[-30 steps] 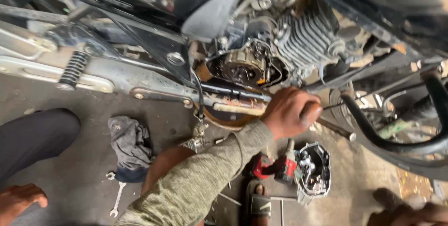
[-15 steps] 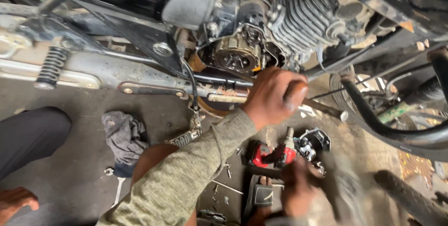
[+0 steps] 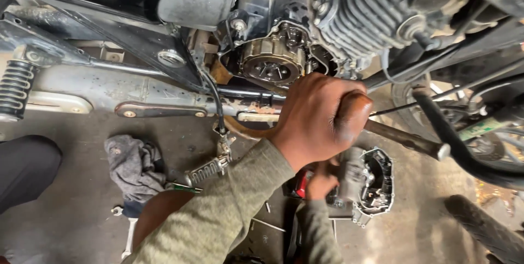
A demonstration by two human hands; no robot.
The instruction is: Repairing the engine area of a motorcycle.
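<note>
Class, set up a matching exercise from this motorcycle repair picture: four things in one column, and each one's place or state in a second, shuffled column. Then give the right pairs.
Things:
1. left hand
2. grey rag
3. engine cover
4. clutch assembly

Places or states:
A. crumpled on the floor
B. exposed in the open engine side
C. gripping a dark metal bar
D. lying on the ground, hollow side up

Pairs: 1-C, 2-A, 3-D, 4-B

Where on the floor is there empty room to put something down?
Bare concrete floor lies left of the grey rag, up to the dark trouser leg. More shows at lower right, between the engine cover and the tyre. It is crowded under the left hand and right hand, where tools and parts lie, and beside the wrench.
</note>
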